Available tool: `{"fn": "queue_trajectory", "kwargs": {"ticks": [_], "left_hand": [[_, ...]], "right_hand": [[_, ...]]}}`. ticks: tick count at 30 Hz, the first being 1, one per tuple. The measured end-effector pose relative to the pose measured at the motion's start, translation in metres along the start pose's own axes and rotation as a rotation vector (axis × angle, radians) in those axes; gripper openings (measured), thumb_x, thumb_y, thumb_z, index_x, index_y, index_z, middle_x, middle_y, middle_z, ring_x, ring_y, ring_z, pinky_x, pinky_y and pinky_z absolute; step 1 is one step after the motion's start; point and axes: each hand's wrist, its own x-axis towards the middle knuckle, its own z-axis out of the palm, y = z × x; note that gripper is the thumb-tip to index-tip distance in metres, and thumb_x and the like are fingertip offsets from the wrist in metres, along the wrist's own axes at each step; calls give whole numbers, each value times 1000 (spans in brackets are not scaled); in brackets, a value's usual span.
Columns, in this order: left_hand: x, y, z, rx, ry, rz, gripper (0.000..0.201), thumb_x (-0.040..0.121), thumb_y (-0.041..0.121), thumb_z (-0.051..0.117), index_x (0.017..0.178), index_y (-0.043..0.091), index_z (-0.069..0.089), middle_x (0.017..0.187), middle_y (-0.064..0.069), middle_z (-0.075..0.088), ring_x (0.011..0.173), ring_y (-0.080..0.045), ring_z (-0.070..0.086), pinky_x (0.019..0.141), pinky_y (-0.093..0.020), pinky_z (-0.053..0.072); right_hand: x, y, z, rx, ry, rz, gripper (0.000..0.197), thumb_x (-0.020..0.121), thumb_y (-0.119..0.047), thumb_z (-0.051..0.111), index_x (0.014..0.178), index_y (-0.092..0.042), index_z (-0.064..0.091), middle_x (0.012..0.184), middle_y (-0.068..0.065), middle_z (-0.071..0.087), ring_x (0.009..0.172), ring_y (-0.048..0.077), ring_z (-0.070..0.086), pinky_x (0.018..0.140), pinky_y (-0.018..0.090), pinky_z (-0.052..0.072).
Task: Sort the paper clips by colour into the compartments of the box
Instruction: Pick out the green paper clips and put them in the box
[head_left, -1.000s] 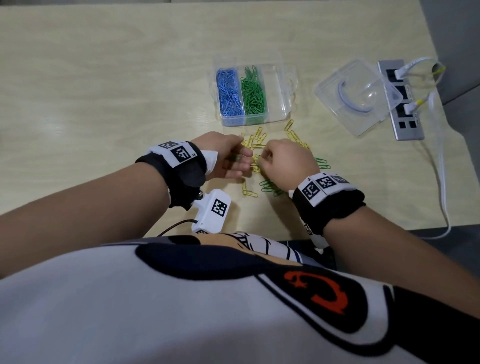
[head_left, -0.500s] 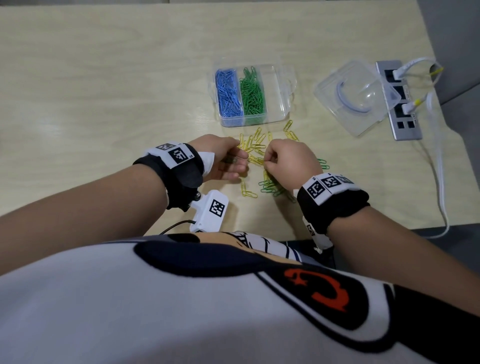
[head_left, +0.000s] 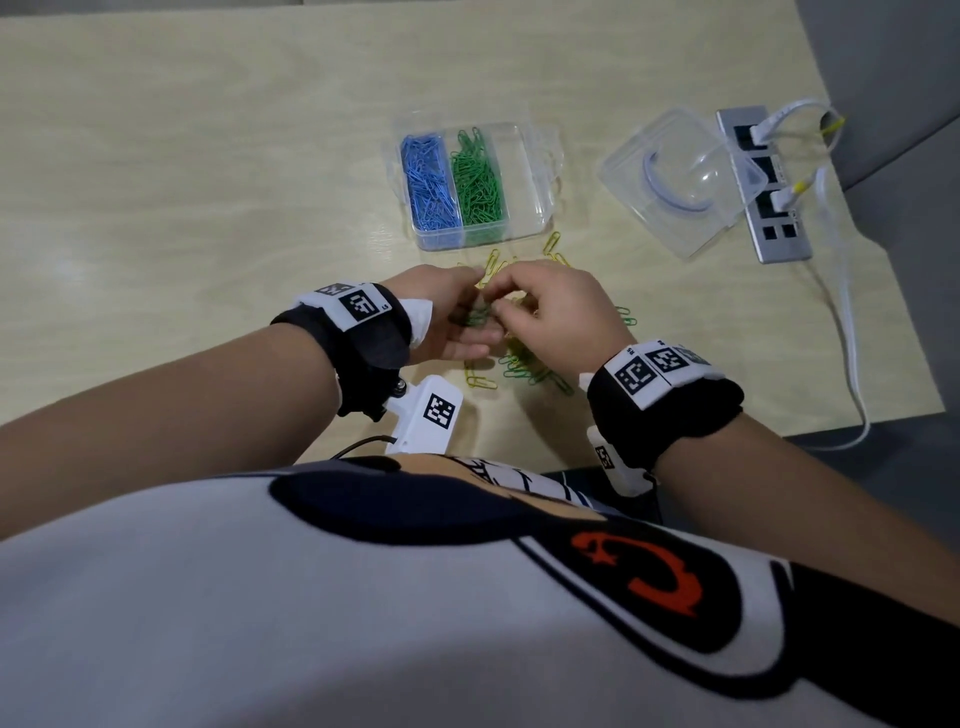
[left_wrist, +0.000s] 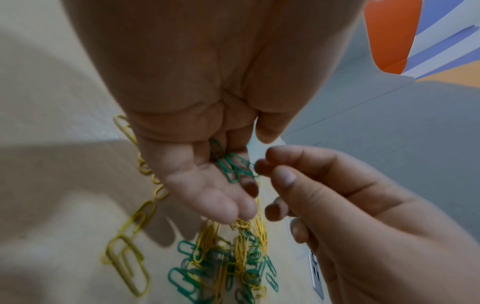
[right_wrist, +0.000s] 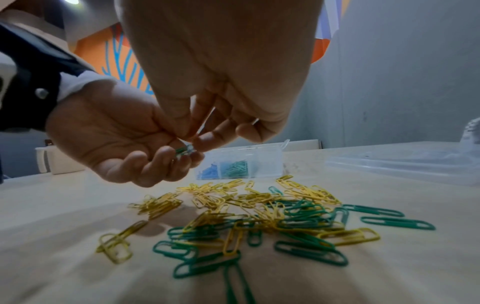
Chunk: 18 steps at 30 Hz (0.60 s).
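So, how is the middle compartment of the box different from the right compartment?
The middle compartment is full of green paper clips; the right compartment looks empty. The middle compartment touches the blue one; the right compartment lies at the box's outer edge. Both belong to the same clear plastic box, open at the top.
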Motion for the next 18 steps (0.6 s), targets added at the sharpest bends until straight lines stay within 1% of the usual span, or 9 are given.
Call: {"fn": "queue_trajectory", "kwargs": {"ticks": [3, 5, 7, 8, 9, 11, 14, 16, 18], "left_hand": [[0, 0, -2, 41, -3, 3, 42, 101, 36, 36, 78, 10, 59, 61, -1, 62, 49, -9, 59, 55, -21, 52], [1, -2, -5, 53, 7, 4, 37, 101, 33, 38, 78, 12, 59, 61, 0, 61, 48, -8, 58, 54, -20, 51], [2, -4, -7, 55, 11, 3, 33, 100, 30, 42, 77, 13, 58, 56, 2, 62, 46, -6, 58, 53, -19, 52], [2, -5, -7, 58, 10, 5, 32, 100, 28, 42, 76, 14, 57, 54, 3, 62, 45, -5, 57, 52, -18, 52], [2, -6, -8, 60, 8, 8, 31, 100, 27, 43, 76, 14, 56, 53, 4, 62, 44, -5, 57, 51, -18, 52], [1, -8, -7, 64, 3, 11, 30, 101, 25, 42, 76, 15, 56, 53, 4, 62, 44, -5, 57, 51, -18, 52], [-1, -9, -6, 76, -1, 16, 30, 101, 24, 41, 76, 15, 55, 55, 4, 62, 45, -5, 56, 53, -18, 52], [-2, -8, -7, 76, 7, 17, 30, 101, 24, 41, 76, 15, 56, 54, 4, 62, 46, -5, 56, 55, -20, 51], [-3, -8, -8, 74, 18, 24, 30, 100, 24, 41, 76, 15, 56, 54, 4, 61, 46, -5, 56, 57, -22, 51]], "right_hand": [[-6, 11, -5, -131, -62, -13, 18, 84, -13, 54, 97, -21, 63, 97, -3, 55, 80, 13, 52, 74, 29, 43], [-11, 20, -9, -322, -225, -12, 22, 83, -15, 53, 101, -24, 61, 100, -3, 55, 91, 19, 55, 79, 33, 45], [-16, 25, -10, -509, -413, -34, 35, 83, -20, 57, 115, -32, 58, 105, -4, 53, 101, 19, 54, 86, 36, 45], [-17, 27, -9, -562, -468, -45, 42, 84, -22, 58, 123, -35, 55, 107, -4, 52, 103, 19, 52, 88, 38, 45], [-18, 26, -7, -590, -489, -56, 46, 85, -23, 57, 129, -37, 52, 109, -3, 51, 105, 19, 51, 90, 39, 43], [-19, 26, -1, -623, -460, -94, 45, 89, -26, 55, 132, -37, 50, 111, -1, 51, 108, 21, 50, 90, 41, 40], [-19, 24, 6, -679, -361, -202, 31, 93, -29, 52, 122, -31, 61, 106, 1, 55, 103, 25, 54, 86, 39, 38], [-19, 24, 10, -710, -280, -291, 20, 89, -25, 58, 105, -22, 69, 92, 4, 58, 89, 29, 58, 78, 39, 41], [-20, 27, 14, -743, -216, -349, 7, 80, -22, 68, 84, -17, 72, 76, 4, 57, 73, 29, 58, 68, 37, 42]]}}
